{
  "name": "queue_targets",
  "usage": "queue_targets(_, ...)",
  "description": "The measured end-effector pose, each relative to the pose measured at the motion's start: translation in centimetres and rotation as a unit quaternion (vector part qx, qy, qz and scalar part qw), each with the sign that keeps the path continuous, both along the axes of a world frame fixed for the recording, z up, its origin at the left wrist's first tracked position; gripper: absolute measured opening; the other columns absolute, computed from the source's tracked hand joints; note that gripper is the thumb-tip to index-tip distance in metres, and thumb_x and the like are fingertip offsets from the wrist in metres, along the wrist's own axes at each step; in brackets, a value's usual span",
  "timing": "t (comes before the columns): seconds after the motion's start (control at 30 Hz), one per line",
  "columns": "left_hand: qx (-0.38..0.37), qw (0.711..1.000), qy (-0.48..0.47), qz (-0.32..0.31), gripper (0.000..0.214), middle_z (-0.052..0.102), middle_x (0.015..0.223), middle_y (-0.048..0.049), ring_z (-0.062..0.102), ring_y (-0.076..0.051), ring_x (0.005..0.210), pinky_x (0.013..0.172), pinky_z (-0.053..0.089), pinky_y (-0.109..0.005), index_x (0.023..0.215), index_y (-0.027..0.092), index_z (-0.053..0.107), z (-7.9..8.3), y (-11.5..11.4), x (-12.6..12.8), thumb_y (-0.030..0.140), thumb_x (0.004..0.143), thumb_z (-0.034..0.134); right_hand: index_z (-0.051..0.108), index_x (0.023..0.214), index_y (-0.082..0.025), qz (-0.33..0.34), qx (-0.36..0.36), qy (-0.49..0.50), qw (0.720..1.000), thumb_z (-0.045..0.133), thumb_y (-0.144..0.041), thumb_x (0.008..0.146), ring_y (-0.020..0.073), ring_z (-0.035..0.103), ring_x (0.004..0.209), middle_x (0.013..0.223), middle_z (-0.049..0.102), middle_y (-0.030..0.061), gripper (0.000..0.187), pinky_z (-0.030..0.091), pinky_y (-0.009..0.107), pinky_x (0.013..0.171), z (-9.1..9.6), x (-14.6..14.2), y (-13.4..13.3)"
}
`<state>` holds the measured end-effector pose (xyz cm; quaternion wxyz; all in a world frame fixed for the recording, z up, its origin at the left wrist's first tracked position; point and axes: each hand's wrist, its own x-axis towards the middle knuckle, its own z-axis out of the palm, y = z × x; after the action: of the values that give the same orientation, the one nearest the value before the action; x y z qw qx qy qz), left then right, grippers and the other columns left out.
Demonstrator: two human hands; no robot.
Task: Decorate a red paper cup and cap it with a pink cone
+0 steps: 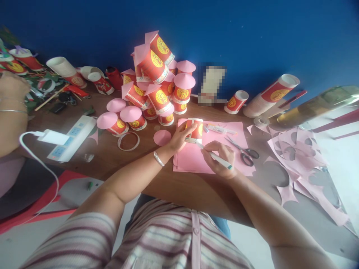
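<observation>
My left hand (178, 139) is wrapped round a red and white paper cup (199, 130) with a yellow emblem, its thumb lying across the cup's side. A white marker pen (220, 160) with a green end is pinched in my right hand (227, 152). The pen's tip is at the cup's lower rim; whether it touches I cannot tell. Under both hands lies a stack of pink paper sheets (186, 160). On the sheets, beyond my right hand, are a capped white marker (217, 129) and a pair of scissors (243, 151).
Paper cups with pink paper cones (183, 80) are piled at the back. A pink disc (162, 138) and a tape ring (128, 141) lie left of my hand. Cut pink scraps (297, 149) and stacked cups (270, 95) are right. A power strip (73, 139) and another person's arm (12, 112) are left.
</observation>
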<state>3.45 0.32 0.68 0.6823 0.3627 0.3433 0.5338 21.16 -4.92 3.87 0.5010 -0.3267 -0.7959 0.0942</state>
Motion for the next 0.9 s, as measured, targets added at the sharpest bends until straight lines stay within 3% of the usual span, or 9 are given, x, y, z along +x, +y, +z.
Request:
queue_targets(0.43, -0.007, 1.0, 0.016, 0.011, 0.019, 0.065, 0.094, -0.0029, 0.065, -0.023, 0.103, 0.098, 0.051, -0.039, 0.097, 0.021, 0.069, -0.6, 0.2, -0.1, 0.039, 0.091, 0.073, 0.058, 0.089, -0.026, -0.061, -0.007, -0.002, 0.998, 0.066, -0.019, 0.093, 0.0141, 0.069, 0.055, 0.069, 0.073, -0.002, 0.011, 0.054, 0.024, 0.054, -0.2, -0.3, 0.1)
queue_targets(0.7, -0.019, 0.999, 0.034, 0.025, 0.019, 0.066, 0.095, -0.0041, 0.064, -0.027, 0.113, 0.107, 0.05, -0.045, 0.095, 0.021, 0.07, -0.5, 0.1, -0.1, 0.039, 0.089, 0.075, 0.06, 0.089, -0.025, -0.059, -0.021, -0.005, 0.998, 0.066, -0.024, 0.094, 0.0147, 0.07, 0.056, 0.07, 0.074, -0.0017, 0.008, 0.055, 0.025, 0.054, -0.6, -0.3, 0.0)
queue_targets(0.9, -0.034, 0.999, 0.015, 0.034, 0.014, 0.068, 0.098, -0.0048, 0.063, -0.027, 0.118, 0.11, 0.048, -0.042, 0.091, 0.019, 0.073, 0.8, -0.2, -0.1, 0.03, 0.085, 0.08, 0.058, 0.088, -0.025, -0.074, 0.0, -0.018, 0.997, 0.064, -0.023, 0.095, 0.0136, 0.068, 0.054, 0.069, 0.072, -0.0018, 0.01, 0.052, 0.024, 0.052, -0.3, -0.3, 0.1)
